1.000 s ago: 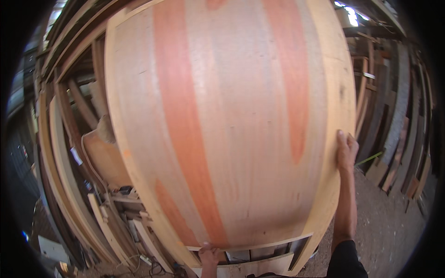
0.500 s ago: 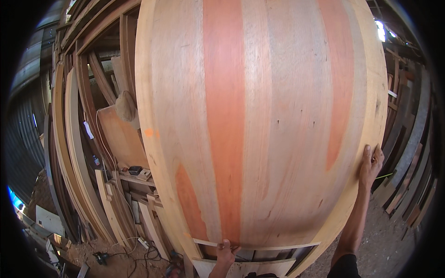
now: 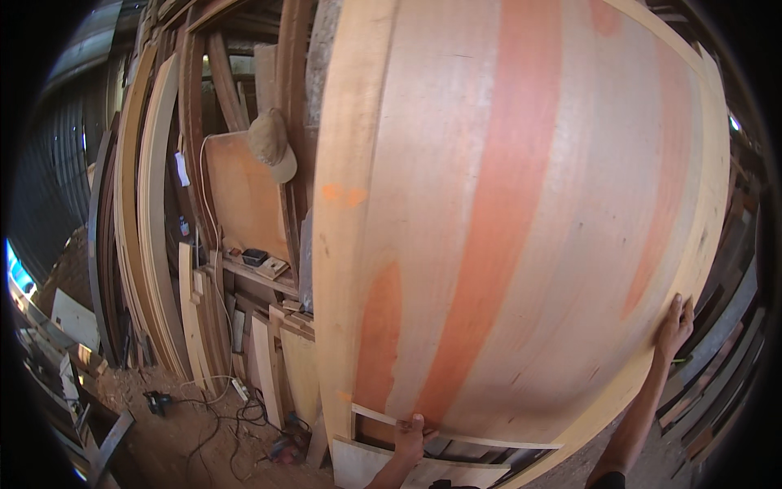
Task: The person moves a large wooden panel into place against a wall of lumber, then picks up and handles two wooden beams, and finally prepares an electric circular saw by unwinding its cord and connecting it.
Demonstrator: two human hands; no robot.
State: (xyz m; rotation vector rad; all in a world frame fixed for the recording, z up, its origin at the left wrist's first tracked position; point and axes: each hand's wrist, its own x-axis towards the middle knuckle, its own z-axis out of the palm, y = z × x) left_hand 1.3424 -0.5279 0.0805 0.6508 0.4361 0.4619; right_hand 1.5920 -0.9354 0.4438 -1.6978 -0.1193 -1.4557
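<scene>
The large pale plywood sheet with reddish streaks (image 3: 521, 228) stands upright, the left hand (image 3: 410, 436) gripping its bottom edge, right hand (image 3: 674, 330) fingers clasping its side edge; it looks bulky, flexible, best held by edges.

The dirt floor (image 3: 187, 424) carries the clutter; leaning boards (image 3: 155, 244) stand on it at the left; beside their feet lie a small dark power tool (image 3: 156, 401) and tangled cables (image 3: 236, 407); a white power strip (image 3: 239, 389) rests among those cables.
</scene>
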